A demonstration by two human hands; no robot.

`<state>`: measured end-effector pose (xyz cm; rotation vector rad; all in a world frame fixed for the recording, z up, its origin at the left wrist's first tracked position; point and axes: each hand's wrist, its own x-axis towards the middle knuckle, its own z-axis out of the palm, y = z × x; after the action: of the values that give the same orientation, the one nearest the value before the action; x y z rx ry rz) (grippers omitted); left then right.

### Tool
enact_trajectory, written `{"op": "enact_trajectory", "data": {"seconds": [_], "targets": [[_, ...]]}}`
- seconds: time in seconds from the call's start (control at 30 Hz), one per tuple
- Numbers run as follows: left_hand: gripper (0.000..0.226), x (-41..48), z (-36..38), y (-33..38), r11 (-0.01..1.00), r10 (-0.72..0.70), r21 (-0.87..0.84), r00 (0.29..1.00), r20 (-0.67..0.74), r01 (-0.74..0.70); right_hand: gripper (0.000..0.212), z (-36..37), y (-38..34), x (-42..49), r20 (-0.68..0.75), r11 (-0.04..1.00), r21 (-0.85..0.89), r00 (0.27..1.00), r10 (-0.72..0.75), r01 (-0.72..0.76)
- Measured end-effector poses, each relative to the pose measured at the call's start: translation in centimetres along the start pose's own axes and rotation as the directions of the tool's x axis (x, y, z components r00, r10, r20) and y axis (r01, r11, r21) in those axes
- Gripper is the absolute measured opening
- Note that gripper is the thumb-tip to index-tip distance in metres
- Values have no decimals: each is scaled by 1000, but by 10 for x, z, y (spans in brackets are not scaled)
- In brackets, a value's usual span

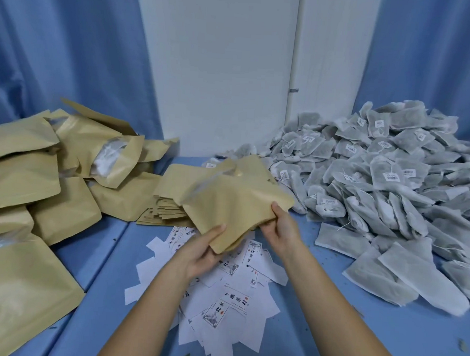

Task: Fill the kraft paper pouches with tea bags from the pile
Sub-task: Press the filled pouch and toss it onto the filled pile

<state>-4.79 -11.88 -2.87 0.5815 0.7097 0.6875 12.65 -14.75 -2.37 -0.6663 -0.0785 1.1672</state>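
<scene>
Both hands are holding one flat tan kraft paper pouch (pixel 235 202) above the blue-covered counter (pixel 315 331), just in front of the fanned stack of empty tan pouches (pixel 164 206). The left hand (pixel 205 251) is pinching the pouch's near corner, thumb on top and fingers curling beneath. The right hand (pixel 280 226) is gripping the right edge in the same way. Each grip is closed on the pouch and is carrying nothing else. The pouch's far end is blurring, so I cannot tell whether its mouth is parted.

The step in hand is probably readying this pouch for filling. To do it well, the left grip should be steadying the pouch while the right one is letting go and spreading the mouth wide. The mouth should be facing the big pile of grey-white mesh tea bags (pixel 378 180) lying on the right of the counter. Tags and strings are crossing in that pile, so bags are best lifted a few at a time. The bulging tan pouches (pixel 32 172) are heaping on the left, and white printed paper slips (pixel 222 299) are lying beneath the forearms.
</scene>
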Motion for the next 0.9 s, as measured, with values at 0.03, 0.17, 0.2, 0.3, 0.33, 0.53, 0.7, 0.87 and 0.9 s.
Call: {"op": "enact_trajectory", "data": {"seconds": [0.03,0.17,0.2,0.3,0.33,0.53,0.7,0.87,0.9], "targets": [[35,3,-3,-3,997,31,72,999,-27,-29,24,-8,0,1,-72,998,-62,997,-36,32],[30,11,-14,-8,890,203,442,967,-155,-116,6,-39,-10,5,-230,973,-233,972,-52,-3],[30,11,-16,-8,872,218,474,964,-156,-121,7,-43,-11,5,-226,971,-236,974,-27,-27],[29,12,-16,-9,854,230,504,963,-140,-130,12,-47,-11,7,-238,972,-233,970,-45,-12],[27,13,-16,-10,847,232,515,964,-132,-134,13,-48,-10,8,-253,971,-237,965,-71,9],[19,13,-20,-13,820,268,552,954,-136,-151,11,-52,2,7,-215,949,-315,974,-70,-2],[17,13,-22,-16,816,274,557,952,-138,-154,12,-52,8,7,-219,933,-359,971,-92,8],[21,18,-23,-16,818,306,544,941,-142,-184,7,-49,18,4,-124,938,-340,992,18,-60],[22,19,-23,-16,819,311,540,940,-139,-191,7,-48,20,4,-117,936,-347,993,12,-52]]}}
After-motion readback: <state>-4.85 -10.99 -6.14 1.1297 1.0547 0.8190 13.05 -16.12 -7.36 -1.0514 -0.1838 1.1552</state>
